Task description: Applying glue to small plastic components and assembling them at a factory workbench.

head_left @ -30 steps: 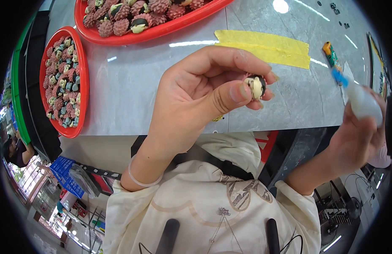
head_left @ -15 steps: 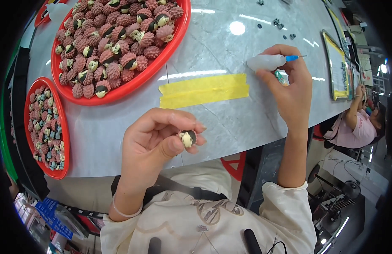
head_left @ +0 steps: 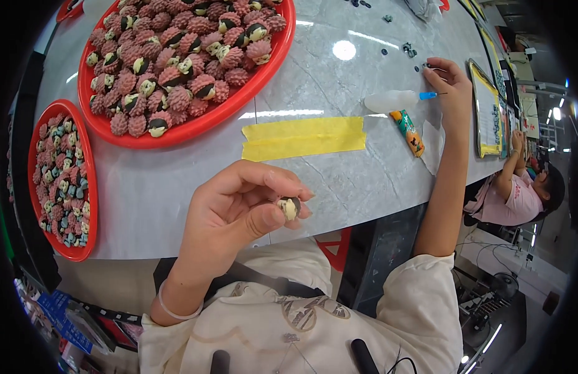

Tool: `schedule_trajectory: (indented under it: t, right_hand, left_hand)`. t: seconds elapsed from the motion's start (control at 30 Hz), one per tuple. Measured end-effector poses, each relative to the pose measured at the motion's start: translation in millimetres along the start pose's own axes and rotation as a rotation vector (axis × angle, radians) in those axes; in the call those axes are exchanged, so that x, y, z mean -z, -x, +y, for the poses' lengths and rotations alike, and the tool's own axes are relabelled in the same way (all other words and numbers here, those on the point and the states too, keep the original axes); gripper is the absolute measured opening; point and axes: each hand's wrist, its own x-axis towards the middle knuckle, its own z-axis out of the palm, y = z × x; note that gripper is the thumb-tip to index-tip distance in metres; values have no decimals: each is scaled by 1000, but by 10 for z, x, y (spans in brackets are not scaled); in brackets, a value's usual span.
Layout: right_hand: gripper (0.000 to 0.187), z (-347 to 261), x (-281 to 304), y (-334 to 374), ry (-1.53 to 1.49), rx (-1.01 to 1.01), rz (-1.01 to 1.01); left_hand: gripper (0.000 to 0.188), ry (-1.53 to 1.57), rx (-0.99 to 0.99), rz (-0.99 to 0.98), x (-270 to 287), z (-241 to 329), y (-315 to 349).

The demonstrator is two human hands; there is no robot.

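Note:
My left hand [head_left: 233,218] is closed in a pinch on a small moulded figurine [head_left: 289,209], with its cream and dark face turned up, above the table's near edge. My right hand [head_left: 452,87] reaches out at the far right, thumb and forefinger pinched at a small dark piece [head_left: 428,65]. Close to that hand's wrist lies a white squeeze bottle [head_left: 389,100] with a blue needle tip. Beside the bottle is an orange and green tube-like packet [head_left: 408,133]. Several more small dark pieces [head_left: 408,48] are scattered beyond the bottle.
A large red tray [head_left: 258,84] of pink, cream and dark figurines stands at the far left, and a smaller red tray [head_left: 89,206] nearer. Yellow tape [head_left: 304,137] is stuck on the grey table. A framed board [head_left: 486,112] lies right; another person [head_left: 510,193] sits beyond.
My right hand has let go of the squeeze bottle, which now lies on the table, and moved farther away to the small dark pieces. My left hand still holds the figurine.

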Motion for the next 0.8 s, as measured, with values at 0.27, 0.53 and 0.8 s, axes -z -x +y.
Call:
schedule_trajectory:
  t: [0.27, 0.53, 0.8]
  right_hand:
    - [22, -143, 103, 340, -561, 45, 38]
    - [23, -448, 18, 1096, -1090, 73, -134]
    - [27, -770, -466, 1410, -1246, 33, -468]
  left_hand:
    - [23, -15, 13, 14, 18, -5, 20]
    - [24, 10, -23, -10, 10, -22, 7]
    - [37, -57, -48, 78, -60, -42, 10]
